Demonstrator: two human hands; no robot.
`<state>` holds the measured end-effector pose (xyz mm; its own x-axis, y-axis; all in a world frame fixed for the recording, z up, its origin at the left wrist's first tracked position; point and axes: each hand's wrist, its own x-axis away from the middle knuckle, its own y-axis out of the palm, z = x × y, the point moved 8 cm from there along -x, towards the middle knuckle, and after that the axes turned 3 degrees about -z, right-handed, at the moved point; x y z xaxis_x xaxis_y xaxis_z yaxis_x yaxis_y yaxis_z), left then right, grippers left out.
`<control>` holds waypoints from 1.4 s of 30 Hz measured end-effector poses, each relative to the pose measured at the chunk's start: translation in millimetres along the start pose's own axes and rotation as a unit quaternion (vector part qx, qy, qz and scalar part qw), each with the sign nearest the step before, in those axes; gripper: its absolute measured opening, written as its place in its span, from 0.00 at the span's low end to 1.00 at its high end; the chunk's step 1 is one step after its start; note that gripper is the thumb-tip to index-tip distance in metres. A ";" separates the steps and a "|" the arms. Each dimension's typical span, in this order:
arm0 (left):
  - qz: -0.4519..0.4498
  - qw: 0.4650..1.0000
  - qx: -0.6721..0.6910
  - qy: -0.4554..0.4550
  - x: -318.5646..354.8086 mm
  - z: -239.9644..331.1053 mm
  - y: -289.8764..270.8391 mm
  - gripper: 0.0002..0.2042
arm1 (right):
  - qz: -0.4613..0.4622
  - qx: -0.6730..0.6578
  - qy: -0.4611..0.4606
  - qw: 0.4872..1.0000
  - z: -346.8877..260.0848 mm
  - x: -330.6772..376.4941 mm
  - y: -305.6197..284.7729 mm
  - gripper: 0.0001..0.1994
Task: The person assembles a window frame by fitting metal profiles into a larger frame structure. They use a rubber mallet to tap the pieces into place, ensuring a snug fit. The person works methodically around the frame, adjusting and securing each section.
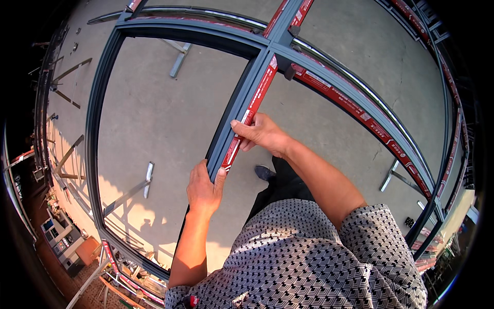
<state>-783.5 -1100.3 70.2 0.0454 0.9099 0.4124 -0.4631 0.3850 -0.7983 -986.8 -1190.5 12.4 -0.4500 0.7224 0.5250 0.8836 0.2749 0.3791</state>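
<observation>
A large grey-blue metal window frame (95,123) lies raised above the floor in front of me. One of its bars, the middle bar (246,85), slants from the frame's crossing down toward my body. A strip of red printed film (261,87) covers the bar's right side. My left hand (202,189) is closed around the bar's near part, thumb on the right side and fingers on the left. Farther up, my right hand (261,135) grips the same bar from the right, its thumb lying across the top and its other fingers partly hidden beneath.
Metal support legs (149,180) show through the left opening, and another support (393,176) stands under the right side. A long film-covered crossbar (350,105) curves away to the right. Tools and parts crowd a bench (62,237) at lower left. My shoe (264,172) rests on the concrete floor.
</observation>
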 end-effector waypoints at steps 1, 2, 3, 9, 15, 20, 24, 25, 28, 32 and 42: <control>-0.003 1.000 -0.007 -0.015 -1.3 1.7 -0.1 0.35 | 0.002 0.000 -0.002 1.000 0.5 0.3 -0.4 0.26; -0.007 0.999 -0.013 -0.031 -2.8 2.5 0.4 0.35 | 0.003 0.000 -0.004 1.000 1.6 0.2 -0.9 0.26; -0.005 0.999 -0.020 -0.037 -4.1 3.5 1.7 0.34 | 0.005 0.000 -0.005 1.000 2.9 0.4 -1.7 0.26; 0.037 0.998 -0.055 -0.001 -10.0 10.5 1.7 0.34 | -0.019 0.011 0.008 1.000 3.1 -2.6 -1.1 0.27; 0.039 0.995 -0.087 0.013 -11.8 8.9 4.1 0.31 | -0.011 0.019 0.009 1.000 1.7 -0.3 -1.4 0.30; 0.070 0.995 -0.058 0.038 -12.7 4.6 2.5 0.30 | 0.014 0.055 -0.003 0.998 2.9 0.9 -5.1 0.29; 0.104 0.992 -0.043 0.048 -7.8 5.1 0.3 0.30 | 0.032 0.029 -0.006 0.999 1.6 5.3 -2.4 0.29; 0.106 0.992 -0.043 0.054 -7.2 8.1 -0.7 0.31 | 0.031 0.034 -0.005 0.999 2.5 5.6 -1.0 0.29; 0.097 0.992 -0.059 0.058 -8.4 14.3 0.0 0.33 | 0.023 0.031 -0.007 0.999 4.8 2.4 -1.1 0.29; 0.085 0.991 -0.087 0.056 -9.6 16.7 1.3 0.37 | 0.002 -0.002 -0.026 1.000 4.9 0.1 -0.6 0.25; 0.083 0.990 -0.100 0.050 -7.5 12.5 4.8 0.38 | -0.030 -0.001 0.001 1.000 -2.8 -0.3 1.5 0.27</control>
<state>-797.1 -1107.2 68.8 0.0764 0.9700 0.2309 -0.2870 0.2432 -0.9266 -985.6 -1192.0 15.0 -0.5016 0.7042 0.5025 0.8553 0.3163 0.4104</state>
